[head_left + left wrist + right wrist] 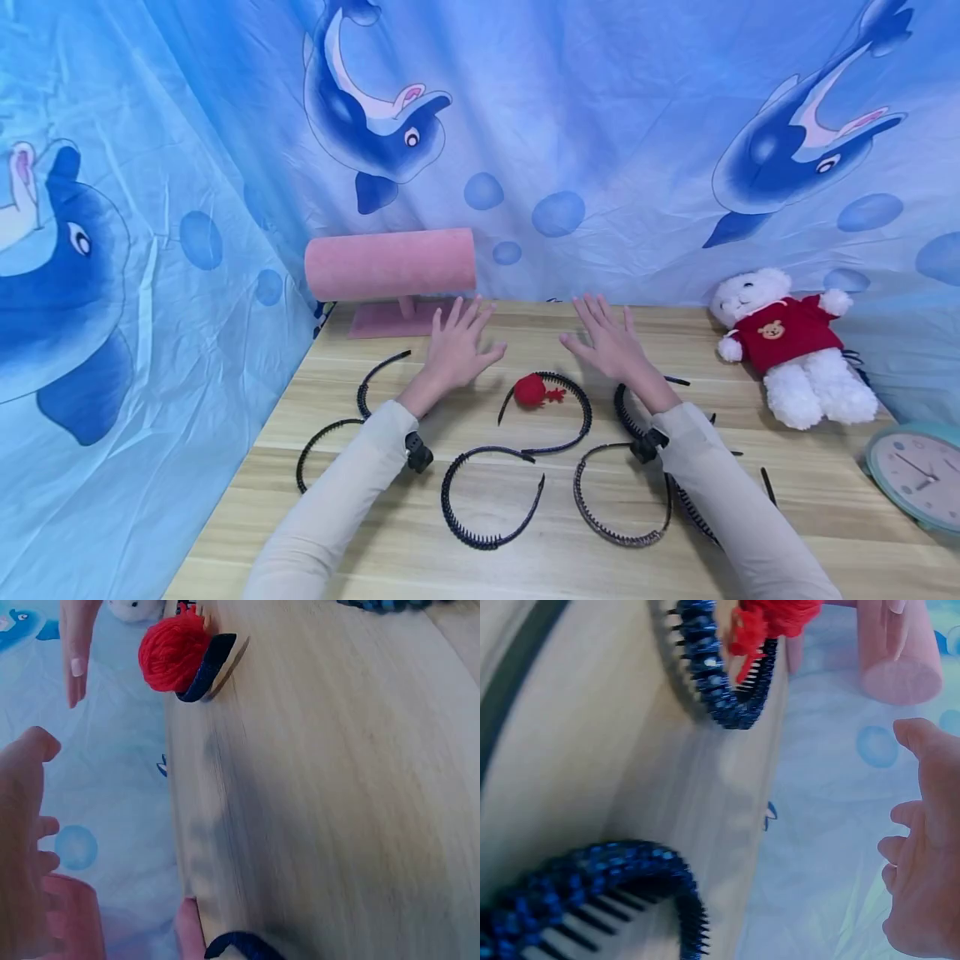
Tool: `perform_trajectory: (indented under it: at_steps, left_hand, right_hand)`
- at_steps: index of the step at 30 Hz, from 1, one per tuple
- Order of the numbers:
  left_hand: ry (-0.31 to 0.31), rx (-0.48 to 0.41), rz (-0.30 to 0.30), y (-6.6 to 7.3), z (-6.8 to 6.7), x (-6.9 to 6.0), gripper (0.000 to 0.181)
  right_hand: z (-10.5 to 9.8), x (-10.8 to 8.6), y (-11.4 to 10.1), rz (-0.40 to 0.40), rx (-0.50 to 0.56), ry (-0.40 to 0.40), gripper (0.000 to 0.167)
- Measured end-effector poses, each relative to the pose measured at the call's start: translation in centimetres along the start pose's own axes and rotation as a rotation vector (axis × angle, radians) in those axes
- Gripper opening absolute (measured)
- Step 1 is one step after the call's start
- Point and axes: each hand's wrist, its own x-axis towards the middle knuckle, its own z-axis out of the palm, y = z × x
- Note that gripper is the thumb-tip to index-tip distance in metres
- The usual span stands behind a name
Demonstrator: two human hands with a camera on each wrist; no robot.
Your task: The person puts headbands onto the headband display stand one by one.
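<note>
Both hands hover over the table with fingers spread and hold nothing. My left hand [454,348] is just in front of the pink roll stand [392,265]; my right hand [609,343] is to the right of the middle. Between and below them lies a dark toothed headband [587,408] with a red yarn ball [530,390] inside its curve. Nearer the front lie another dark headband [446,497] and a greyish one [579,492]. More headbands lie partly hidden under each forearm, among them one at the left [302,463]. In the left wrist view the red ball [174,654] sits beside a headband's end.
A white plush bear [795,346] in a red sweater leans at the back right. In front of it stands a pale teal clock [918,475]. A blue dolphin-print curtain [585,125] hangs behind the wooden table [405,554] and down its left side.
</note>
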Motion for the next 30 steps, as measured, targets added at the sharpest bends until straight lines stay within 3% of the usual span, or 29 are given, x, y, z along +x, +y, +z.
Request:
perform_trajectory:
  at_steps: [3, 10, 14, 16, 23, 27, 30]
  left_hand:
    - [0.089, 0.006, 0.034, -0.5, -0.6, -0.2, 0.073]
    - [0.538, -0.084, 0.201, -2.8, -2.8, -0.3, 0.044]
    - [0.721, -0.194, 0.229, -5.1, -4.7, -0.1, 0.034]
    - [0.781, -0.236, 0.196, -6.5, -5.6, -0.2, 0.033]
    - [0.926, -0.338, -0.055, -12.1, -7.8, -1.2, 0.036]
    - [0.930, -0.441, -0.214, -15.0, -8.7, -1.9, 0.040]
    - [0.861, -0.563, -0.299, -16.9, -9.4, -2.5, 0.046]
  right_hand:
    - [-0.3, 0.5, -0.5, -0.005, 0.009, 0.011, 0.084]
    - [-1.0, 2.5, -2.7, -0.047, 0.094, 0.070, 0.084]
    - [-1.3, 4.0, -4.6, -0.099, 0.186, 0.096, 0.082]
    - [-1.3, 4.8, -5.6, -0.121, 0.249, 0.101, 0.080]
    - [-1.1, 7.4, -9.0, -0.207, 0.460, 0.102, 0.077]
    - [-1.2, 8.7, -10.6, -0.184, 0.553, 0.071, 0.078]
    - [-1.5, 9.7, -11.6, -0.163, 0.595, 0.052, 0.078]
